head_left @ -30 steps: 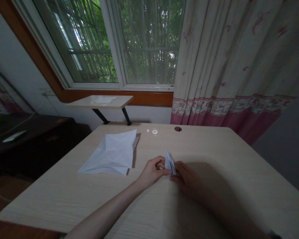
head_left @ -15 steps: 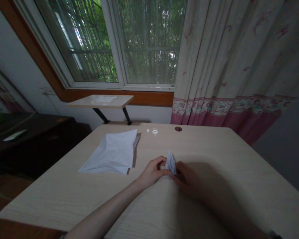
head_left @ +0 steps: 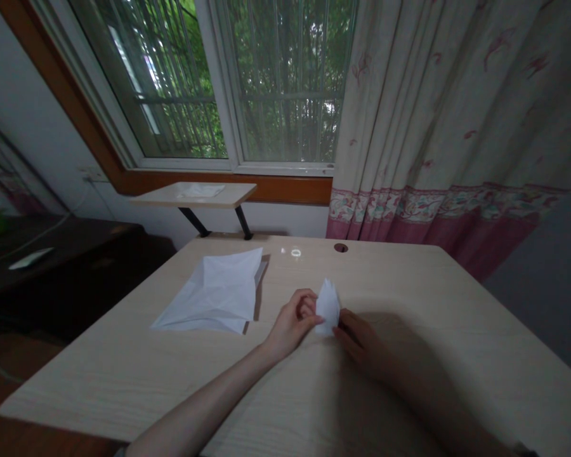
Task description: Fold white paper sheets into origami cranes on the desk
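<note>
Between my two hands is a small piece of folded white paper (head_left: 328, 309), upright, with several pointed layers at its top. My left hand (head_left: 295, 320) pinches its left edge, the thumb in front and the fingers curled behind. At the lower right edge, my right hand (head_left: 361, 336) grips the paper between thumb and fingers; this hand lies in shadow. To the left, a larger creased sheet of white paper (head_left: 228, 285) rests on the table, its edges lifted.
The pale wooden table (head_left: 257, 393) has a round cable hole (head_left: 341, 248) at the back. A small raised shelf (head_left: 238, 191) on black legs stands at the back left, paper on it. Behind are a window and a curtain (head_left: 385, 127). A dark cabinet (head_left: 99, 235) stands left.
The folded paper has turned from a narrow edge-on view to a broader flat face towards me. My left fingers have shifted slightly up with it; the large sheet has stayed put.
</note>
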### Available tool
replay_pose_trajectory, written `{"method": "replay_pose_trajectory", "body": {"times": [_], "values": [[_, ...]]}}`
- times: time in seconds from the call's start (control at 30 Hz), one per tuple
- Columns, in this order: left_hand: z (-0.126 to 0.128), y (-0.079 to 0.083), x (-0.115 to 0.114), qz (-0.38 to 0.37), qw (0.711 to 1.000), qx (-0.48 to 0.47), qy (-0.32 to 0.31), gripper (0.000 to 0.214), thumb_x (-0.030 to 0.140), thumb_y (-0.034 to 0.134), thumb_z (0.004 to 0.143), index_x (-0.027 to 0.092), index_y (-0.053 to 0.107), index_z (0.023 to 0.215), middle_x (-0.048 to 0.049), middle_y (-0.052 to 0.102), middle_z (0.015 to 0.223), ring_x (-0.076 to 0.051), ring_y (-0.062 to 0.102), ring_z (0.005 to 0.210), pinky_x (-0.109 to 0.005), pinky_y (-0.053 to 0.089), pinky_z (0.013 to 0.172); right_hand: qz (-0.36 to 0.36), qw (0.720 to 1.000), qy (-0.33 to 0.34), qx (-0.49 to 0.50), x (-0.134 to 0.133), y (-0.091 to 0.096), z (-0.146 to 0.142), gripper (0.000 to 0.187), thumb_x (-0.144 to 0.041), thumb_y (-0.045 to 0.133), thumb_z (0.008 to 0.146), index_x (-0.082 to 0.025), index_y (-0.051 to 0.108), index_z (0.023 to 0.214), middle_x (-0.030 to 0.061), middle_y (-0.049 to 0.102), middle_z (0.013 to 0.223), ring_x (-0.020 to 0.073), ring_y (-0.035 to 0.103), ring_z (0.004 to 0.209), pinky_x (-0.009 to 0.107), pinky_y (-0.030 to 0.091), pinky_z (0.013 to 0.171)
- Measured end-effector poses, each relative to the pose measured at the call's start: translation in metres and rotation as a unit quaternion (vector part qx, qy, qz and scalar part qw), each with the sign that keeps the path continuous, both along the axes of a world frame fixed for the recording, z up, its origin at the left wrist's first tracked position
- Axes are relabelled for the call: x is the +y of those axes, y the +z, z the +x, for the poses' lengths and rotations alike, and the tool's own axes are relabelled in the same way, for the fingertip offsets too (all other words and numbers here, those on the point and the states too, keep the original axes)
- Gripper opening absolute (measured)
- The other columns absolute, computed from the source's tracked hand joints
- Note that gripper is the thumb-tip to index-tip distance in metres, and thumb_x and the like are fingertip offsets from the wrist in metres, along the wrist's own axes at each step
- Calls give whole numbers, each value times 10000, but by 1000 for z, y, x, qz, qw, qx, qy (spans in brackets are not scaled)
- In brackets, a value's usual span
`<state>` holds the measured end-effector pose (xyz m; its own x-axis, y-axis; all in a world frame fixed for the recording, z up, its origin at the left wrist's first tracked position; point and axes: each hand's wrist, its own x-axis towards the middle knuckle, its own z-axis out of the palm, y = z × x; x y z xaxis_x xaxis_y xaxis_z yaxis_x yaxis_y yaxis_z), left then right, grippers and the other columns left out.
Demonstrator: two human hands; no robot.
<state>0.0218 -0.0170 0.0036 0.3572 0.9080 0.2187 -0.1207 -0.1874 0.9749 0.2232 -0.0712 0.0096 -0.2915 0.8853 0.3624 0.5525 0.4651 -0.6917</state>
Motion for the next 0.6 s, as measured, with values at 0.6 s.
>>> {"method": "replay_pose_trajectory", "body": {"times": [0.6], "values": [[-4,14,-9,192,968,161,-4,98,262,572,956,195,641,976,-79,569,1100,-213,549,1053,-341,441,917,-28,995,-4,97,1,-10,-4,398,-180,562,831,-262,502,1216,16,636,889,178,625,745,331,545,710]]}}
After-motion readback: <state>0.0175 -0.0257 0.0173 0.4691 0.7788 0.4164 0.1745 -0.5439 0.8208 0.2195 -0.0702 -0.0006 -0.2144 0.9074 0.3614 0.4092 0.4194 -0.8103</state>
